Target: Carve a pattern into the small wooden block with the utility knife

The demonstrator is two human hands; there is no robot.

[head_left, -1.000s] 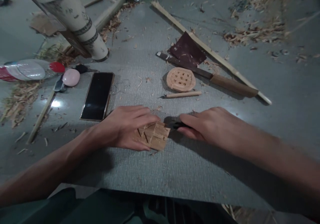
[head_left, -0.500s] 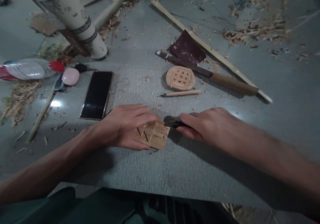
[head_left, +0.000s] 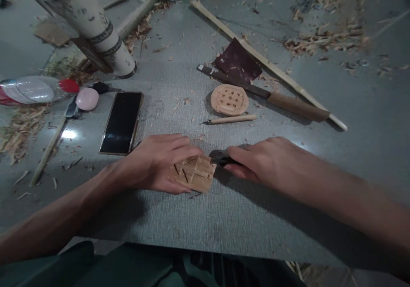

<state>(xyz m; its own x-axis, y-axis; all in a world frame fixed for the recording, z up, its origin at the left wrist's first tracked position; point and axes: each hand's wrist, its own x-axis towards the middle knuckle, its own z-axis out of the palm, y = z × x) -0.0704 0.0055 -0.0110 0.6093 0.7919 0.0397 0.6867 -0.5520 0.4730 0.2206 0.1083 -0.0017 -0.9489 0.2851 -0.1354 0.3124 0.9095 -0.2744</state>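
Observation:
My left hand is closed round a small wooden block and presses it against the table. Notches and crossing grooves are cut into the block's upper face. In my right hand is a slim black tool, gripped between thumb and fingers. The tool points left at the block's right end; its tip is dark and hard to make out. Beyond my hands lies a rounded wooden piece with a grid of small holes, and just in front of it a thin wooden-handled carving tool.
A long knife, a dark red sheet and a long wooden stick lie at the back right. Left are a phone, a plastic bottle, a mallet-like stick and a tall patterned tube. Shavings litter the table.
The whole view has shifted slightly, so things appear a little further left. My left hand still holds the block; the black tool's tip shows less clearly beside the block's right end.

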